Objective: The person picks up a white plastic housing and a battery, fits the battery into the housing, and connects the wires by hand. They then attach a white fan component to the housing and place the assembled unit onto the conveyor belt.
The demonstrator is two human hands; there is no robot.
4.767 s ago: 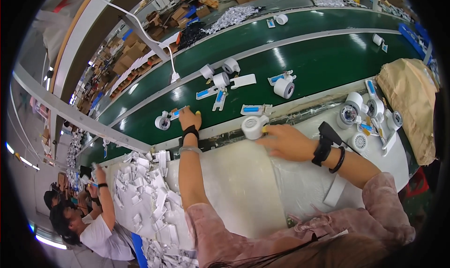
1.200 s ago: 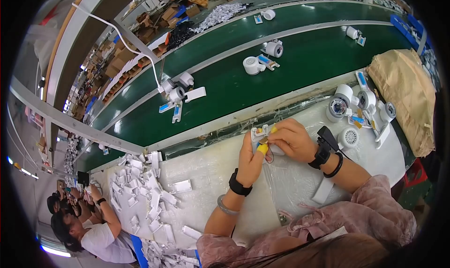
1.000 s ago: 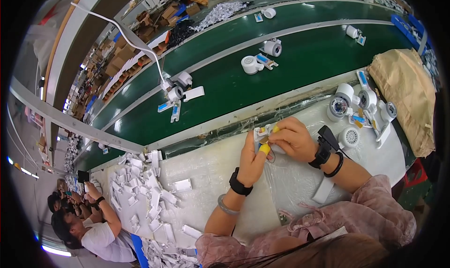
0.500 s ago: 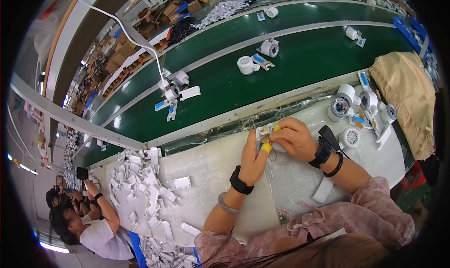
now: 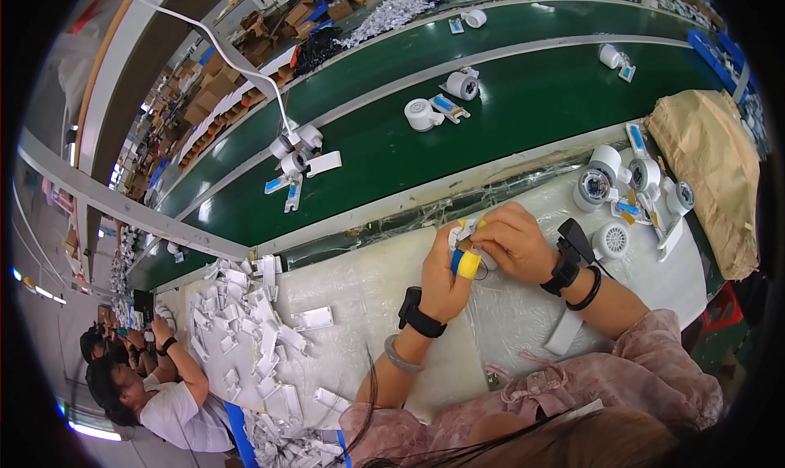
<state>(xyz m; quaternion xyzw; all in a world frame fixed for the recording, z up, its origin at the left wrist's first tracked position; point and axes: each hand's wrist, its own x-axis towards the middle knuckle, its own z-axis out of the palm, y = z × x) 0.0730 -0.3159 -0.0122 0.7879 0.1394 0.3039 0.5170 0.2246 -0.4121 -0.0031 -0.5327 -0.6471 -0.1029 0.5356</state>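
Note:
Between both hands, just above the plastic-covered table (image 5: 368, 337), is a small white fan part (image 5: 463, 232) with a brownish tab; the fingers hide much of it. My left hand (image 5: 446, 284), its thumb in a yellow finger cover, is closed round the part from the left, and a bit of blue shows beside that thumb. My right hand (image 5: 515, 243) pinches the part from the right. A thin dark wire loops below the fingertips. Further right lie several white round fan heads (image 5: 610, 240), some with open backs showing circuitry, and blue-topped handle pieces.
A pile of white plastic covers (image 5: 262, 321) spreads over the table's left side. Beyond the table, a green conveyor belt (image 5: 360, 182) carries fan assemblies (image 5: 423, 114). Brown paper (image 5: 707, 182) lies at the right. Another person (image 5: 172, 402) works at far left.
The fan assemblies on the near belt have shifted left. My left thumb has turned, showing more of its yellow cover and a bit of blue beside it. Both hands stay nearly in place.

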